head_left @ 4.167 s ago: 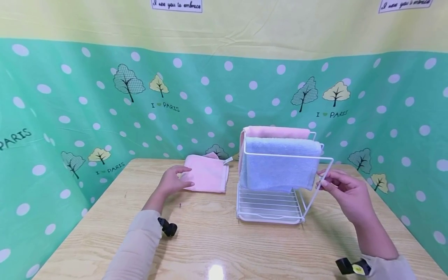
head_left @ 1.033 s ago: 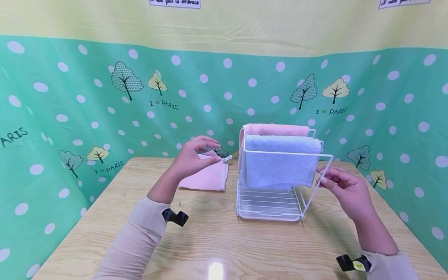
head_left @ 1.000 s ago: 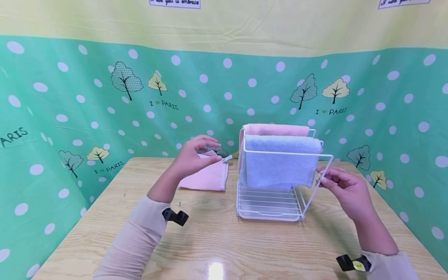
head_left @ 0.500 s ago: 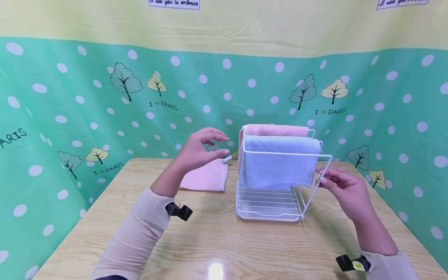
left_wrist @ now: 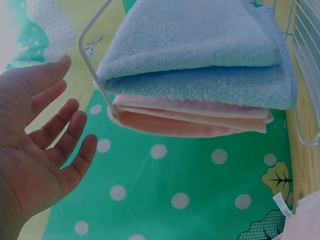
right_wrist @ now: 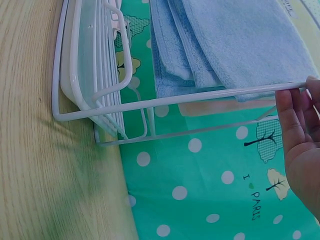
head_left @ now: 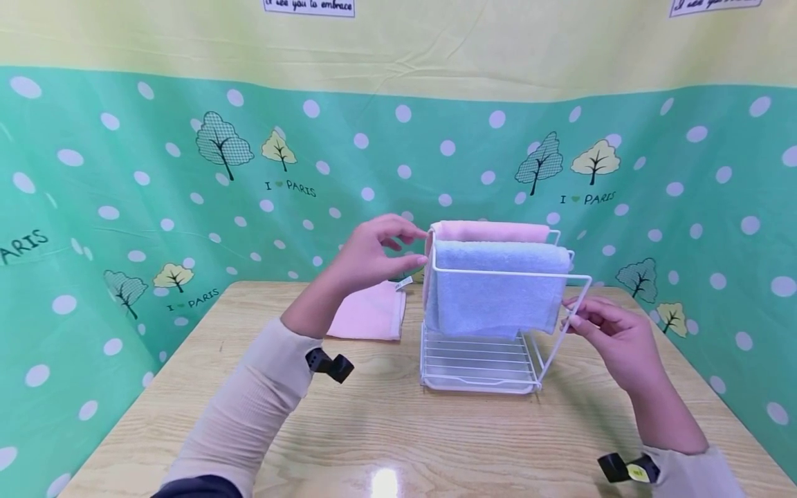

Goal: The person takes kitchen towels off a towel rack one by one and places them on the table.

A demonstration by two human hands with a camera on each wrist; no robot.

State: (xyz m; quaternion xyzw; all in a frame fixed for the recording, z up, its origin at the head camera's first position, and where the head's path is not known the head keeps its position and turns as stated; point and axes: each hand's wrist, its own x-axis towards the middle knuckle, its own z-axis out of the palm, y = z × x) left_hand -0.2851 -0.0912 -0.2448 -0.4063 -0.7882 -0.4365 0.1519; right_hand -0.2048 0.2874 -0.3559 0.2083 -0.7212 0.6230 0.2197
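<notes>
Green dotted sheeting (head_left: 156,207) walls off three sides of the table (head_left: 398,429), closing the far edge just behind the rack (head_left: 498,332). Table is wood-grained; rack stands toward its far right of centre, with bare surface in front of the rack and to the rack's left and right.

Rack is white wire, with three rails stepped above a tray base. Blue towel (head_left: 495,287) hangs folded over the middle rail; pink towel (head_left: 488,232) hangs over the rear rail, directly behind the blue one and touching it in the left wrist view. Front rail carries nothing. Judgement: draped folds keep both towels clear of the tray.

Second pink cloth (head_left: 370,315) lies flat on the table just left of the rack, apart from it, tag toward the rack.

Right hand (head_left: 613,339) is at the rack's right end, fingers (right_wrist: 295,112) curled lightly about the front rail's corner, pinching the wire. Judgement: this steadies the light rack.

Left hand (head_left: 370,256) hovers at the rack's upper left, fingers (left_wrist: 62,127) spread and relaxed, holding nothing, near the pink towel's end but apart from it. Room for that hand is open to the rack's left; the sheeting limits reach behind.
</notes>
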